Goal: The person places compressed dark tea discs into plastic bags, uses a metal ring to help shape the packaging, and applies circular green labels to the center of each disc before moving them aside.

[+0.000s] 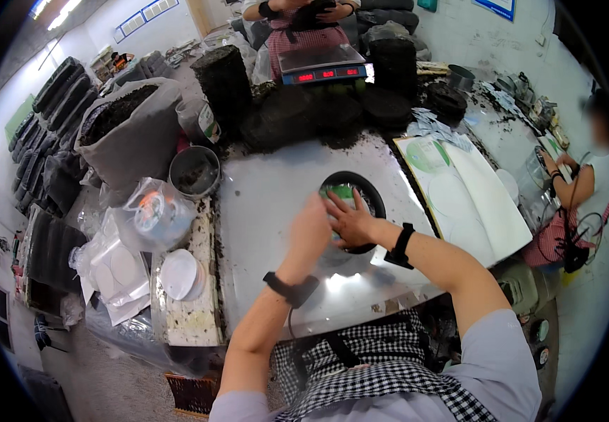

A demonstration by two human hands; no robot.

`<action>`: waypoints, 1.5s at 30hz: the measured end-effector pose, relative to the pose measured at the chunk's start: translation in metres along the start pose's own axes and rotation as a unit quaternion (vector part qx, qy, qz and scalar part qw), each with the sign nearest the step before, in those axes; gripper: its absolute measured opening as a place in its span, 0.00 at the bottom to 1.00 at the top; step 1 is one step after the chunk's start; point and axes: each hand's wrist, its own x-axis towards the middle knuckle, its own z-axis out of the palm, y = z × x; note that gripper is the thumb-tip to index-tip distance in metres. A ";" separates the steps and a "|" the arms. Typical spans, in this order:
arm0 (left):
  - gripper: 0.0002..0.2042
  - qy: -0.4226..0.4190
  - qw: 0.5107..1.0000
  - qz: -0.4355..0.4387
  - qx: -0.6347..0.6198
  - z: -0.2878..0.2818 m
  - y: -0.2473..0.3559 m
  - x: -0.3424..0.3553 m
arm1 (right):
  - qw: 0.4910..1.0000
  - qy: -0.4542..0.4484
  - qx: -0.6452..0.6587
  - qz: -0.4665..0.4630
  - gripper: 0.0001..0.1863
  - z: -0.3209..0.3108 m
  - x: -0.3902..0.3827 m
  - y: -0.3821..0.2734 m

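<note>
Black ring (377, 199) lay flat on the shiny table (262, 232) in front of me, with a green thing (339, 191) inside it. My right hand (350, 224) was spread wide over the green thing, fingers apart, maybe to keep it flat. My left hand (309, 226) was bent and blurry just beside it, so I cannot tell if it held anything. I think the ring sat close to me so both hands could reach it. Dark round cakes (290, 116) were piled at the back, maybe to leave me room, near the scale (324, 63). Big sheets (459, 204) with circles lay to my right, and a bucket (195, 172) stood to my left, perhaps to be easy to grab. Red numbers glowed on the scale. One sheet had a green round label (427, 155), and a blue sign (497, 7) hung on the wall. The print on the green thing was too blurry to read.
</note>
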 end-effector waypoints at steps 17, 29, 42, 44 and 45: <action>0.23 0.243 0.917 -0.228 -0.218 -0.146 -0.013 -0.063 | 0.838 0.040 0.535 -0.100 0.29 -0.218 -0.067 0.008; 0.20 0.087 0.845 -0.331 -0.411 -0.047 -0.103 -0.096 | 0.963 -0.185 0.189 -0.058 0.19 0.004 -0.061 0.029; 0.14 -0.262 0.964 -0.045 -0.003 -0.047 -0.093 -0.151 | 0.965 0.214 0.154 0.010 0.15 -0.021 -0.062 0.020; 0.11 -0.253 0.967 -0.023 -0.008 -0.052 -0.089 -0.155 | 0.976 0.180 0.118 -0.034 0.14 0.021 -0.044 0.015; 0.09 -0.247 0.969 -0.031 -0.009 -0.047 -0.095 -0.163 | 0.980 0.137 0.137 -0.051 0.14 0.030 -0.038 0.012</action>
